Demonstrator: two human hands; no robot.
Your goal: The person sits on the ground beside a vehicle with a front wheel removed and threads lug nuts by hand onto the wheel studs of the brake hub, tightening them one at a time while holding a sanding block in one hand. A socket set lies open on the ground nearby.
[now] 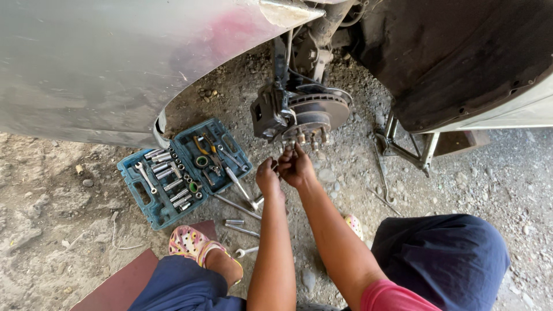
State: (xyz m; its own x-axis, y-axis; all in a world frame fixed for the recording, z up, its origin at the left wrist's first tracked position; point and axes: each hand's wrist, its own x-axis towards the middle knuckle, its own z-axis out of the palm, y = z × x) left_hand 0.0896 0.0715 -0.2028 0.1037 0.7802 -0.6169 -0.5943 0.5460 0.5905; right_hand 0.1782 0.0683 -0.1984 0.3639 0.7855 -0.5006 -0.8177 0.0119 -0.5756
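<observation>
Silver car body (115,63) fills 10 to 12 o'clock, wheel off, propped on a scissor jack (412,147) at 3 o'clock so the hub hangs free. Brake disc with caliper (314,112) sits at 12 o'clock, studs pointing down toward the person. Blue socket case (138,190) lies open at 9 o'clock, within arm's reach. Right hand (296,166) is curled just under the studs; left hand (268,177) is closed beside it. Cannot tell what either grips.
</observation>
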